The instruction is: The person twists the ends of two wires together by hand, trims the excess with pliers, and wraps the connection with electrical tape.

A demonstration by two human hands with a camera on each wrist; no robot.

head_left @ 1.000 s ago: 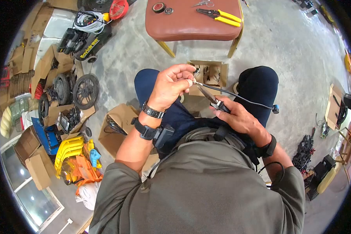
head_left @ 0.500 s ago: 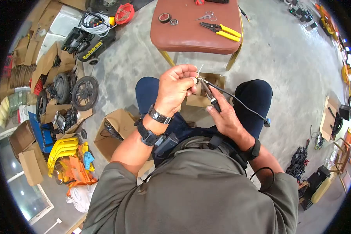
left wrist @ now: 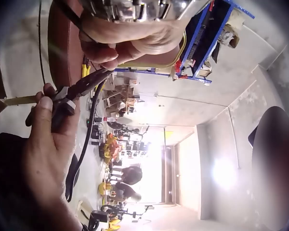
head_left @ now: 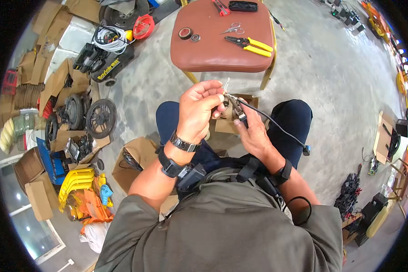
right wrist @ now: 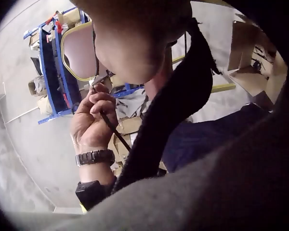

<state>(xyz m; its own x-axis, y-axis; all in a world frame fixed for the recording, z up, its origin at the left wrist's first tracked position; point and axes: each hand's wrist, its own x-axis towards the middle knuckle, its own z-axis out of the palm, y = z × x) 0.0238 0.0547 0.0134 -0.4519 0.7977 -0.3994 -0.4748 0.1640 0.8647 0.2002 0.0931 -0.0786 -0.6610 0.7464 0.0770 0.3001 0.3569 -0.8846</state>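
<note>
In the head view the left hand (head_left: 196, 111) pinches the end of a black cable (head_left: 276, 123) between thumb and fingers, with pale thin strands standing up above the fingertips. The right hand (head_left: 257, 138) grips dark-handled pliers (head_left: 237, 108), whose nose reaches the cable end beside the left fingertips. The left wrist view shows the pliers (left wrist: 89, 83) with their tip at the left fingers. From the right hand's side the cable end hangs toward a small blue-black connector (head_left: 306, 150). In the right wrist view the left hand (right wrist: 94, 120) has its fingers curled at the cable end.
A brown padded stool (head_left: 213, 54) ahead bears yellow-handled strippers (head_left: 254, 46), scissors (head_left: 234, 29), tape rolls (head_left: 185, 33) and a black pouch (head_left: 243, 6). An open carton (head_left: 226, 126) sits between the knees, another (head_left: 143, 149) at the left. Wheels, boxes and yellow parts crowd the left floor.
The pliers and right hand have come closer to the left fingertips and turned more upright. The pale strands now rise above the left fingers. More of the stool top shows as the head view has shifted.
</note>
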